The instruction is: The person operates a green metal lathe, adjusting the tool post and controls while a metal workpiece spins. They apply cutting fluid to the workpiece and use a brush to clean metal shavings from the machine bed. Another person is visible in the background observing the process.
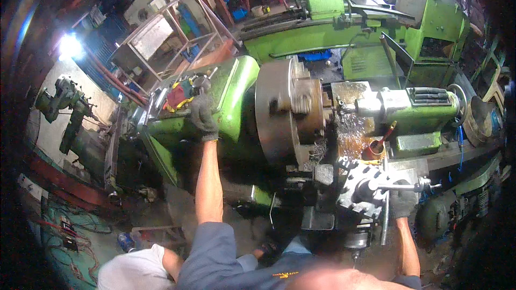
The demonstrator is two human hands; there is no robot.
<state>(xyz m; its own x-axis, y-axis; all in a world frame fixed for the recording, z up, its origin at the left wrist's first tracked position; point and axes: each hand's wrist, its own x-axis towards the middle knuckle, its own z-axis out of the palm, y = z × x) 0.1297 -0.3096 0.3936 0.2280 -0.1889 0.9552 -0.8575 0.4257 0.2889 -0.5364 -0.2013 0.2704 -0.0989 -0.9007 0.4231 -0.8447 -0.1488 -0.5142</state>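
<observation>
My left hand (pixel 203 118), in a dark grey work glove, is at the headstock (pixel 236 94) of a green lathe. Its fingers look curled, but what they hold is hidden; a round metal knob (pixel 201 82) shows just above them. Beside it lies a red and yellow cloth (pixel 179 95). My right hand (pixel 404 200), gloved too, is at the tool post (pixel 361 187), by its metal clamping handle (pixel 400 187). The right fingers are mostly hidden. Between my hands sits the large chuck (pixel 277 110), with a round metal workpiece (pixel 310 108) in front of it.
A tailstock (pixel 416 110) stands right of the chuck. A reddish pot with a brush (pixel 374 150) rests near metal chips (pixel 352 123). Another green lathe (pixel 333 37) stands behind. At lower left are a person in a light shirt (pixel 134 268) and cables (pixel 70 236) on the floor.
</observation>
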